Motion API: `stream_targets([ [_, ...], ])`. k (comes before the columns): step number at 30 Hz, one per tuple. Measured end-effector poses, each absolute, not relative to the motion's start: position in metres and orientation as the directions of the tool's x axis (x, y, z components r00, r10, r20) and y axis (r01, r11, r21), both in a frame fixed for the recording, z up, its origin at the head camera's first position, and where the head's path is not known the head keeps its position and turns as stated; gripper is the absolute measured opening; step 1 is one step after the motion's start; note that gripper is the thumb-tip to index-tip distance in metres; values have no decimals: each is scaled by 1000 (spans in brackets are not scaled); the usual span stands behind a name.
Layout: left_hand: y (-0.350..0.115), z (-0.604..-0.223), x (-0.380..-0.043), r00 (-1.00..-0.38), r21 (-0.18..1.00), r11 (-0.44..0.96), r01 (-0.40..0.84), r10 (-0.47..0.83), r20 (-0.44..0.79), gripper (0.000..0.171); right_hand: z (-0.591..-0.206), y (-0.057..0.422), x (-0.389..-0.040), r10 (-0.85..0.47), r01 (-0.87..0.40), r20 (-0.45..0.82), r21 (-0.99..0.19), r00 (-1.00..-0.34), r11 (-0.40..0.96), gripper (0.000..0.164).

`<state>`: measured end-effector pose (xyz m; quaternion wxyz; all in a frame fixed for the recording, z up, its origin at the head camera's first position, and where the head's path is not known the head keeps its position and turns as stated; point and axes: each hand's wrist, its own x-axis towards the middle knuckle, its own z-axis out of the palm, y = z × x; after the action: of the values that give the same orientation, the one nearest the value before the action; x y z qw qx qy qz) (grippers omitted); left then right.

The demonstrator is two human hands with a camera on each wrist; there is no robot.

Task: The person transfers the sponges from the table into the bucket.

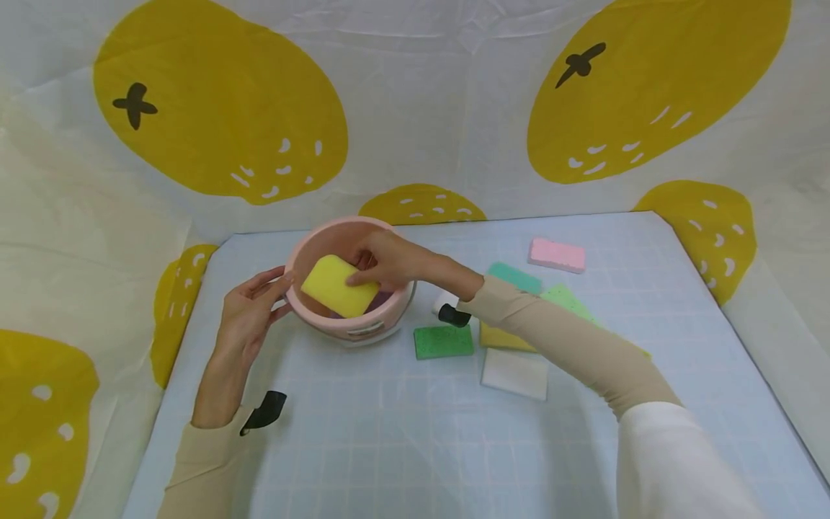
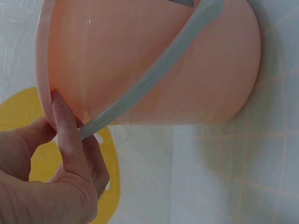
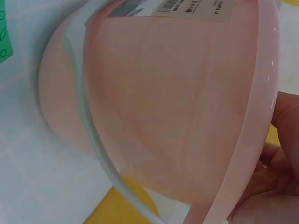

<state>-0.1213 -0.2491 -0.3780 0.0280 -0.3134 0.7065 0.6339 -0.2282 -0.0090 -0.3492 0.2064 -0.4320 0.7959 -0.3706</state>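
1. Yellow sponge (image 1: 333, 287): this was left of centre in the head frame, held at the mouth of the pink bucket (image 1: 340, 328); how deep it sat could not be told.
2. Farther left, the left hand (image 1: 249, 317) pinched the bucket's rim (image 2: 42, 60) between thumb and fingers, with the pale handle (image 2: 145, 84) running past them.
3. The bucket stood on the worktop (image 1: 363, 432), mouth upward. It looked like smooth, fairly stiff plastic that might slip, so the rim seemed the best place to steady it.
4. The sponge appeared light, soft and springy, with little about it to break. A hard squeeze would probably have dented it; a gentle pinch across its thickness, at one edge, looked sufficient.
5. Its long axis ran from upper left to lower right of the frame, one end towards the bucket's left side, a broad face turned to the camera.
6. The right hand (image 1: 389, 258) grasped its right-hand edge, thumb on the visible face, some fingertips hidden.
7. Right of centre lay a green sponge (image 1: 444, 342) and a white sponge (image 1: 515, 373), with a pink sponge (image 1: 558, 255) higher up.
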Motion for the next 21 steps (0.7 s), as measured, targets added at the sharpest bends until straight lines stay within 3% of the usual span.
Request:
stream_targets([
  [5,-249,-378,-122,-798,873,7,-487,-411,-441,71,-351,-17,-228,-849,-572,-63,-713,-525,406,21],
  [13,-249,-379,-122,-799,877,8,-481,-415,-435,68,-356,-27,-227,-782,-534,-228,-618,-580,577,24],
  [21,-248,-378,-122,-798,877,-5,-481,-411,-440,68,-362,-34,-223,-761,-518,-298,-586,-577,623,22],
])
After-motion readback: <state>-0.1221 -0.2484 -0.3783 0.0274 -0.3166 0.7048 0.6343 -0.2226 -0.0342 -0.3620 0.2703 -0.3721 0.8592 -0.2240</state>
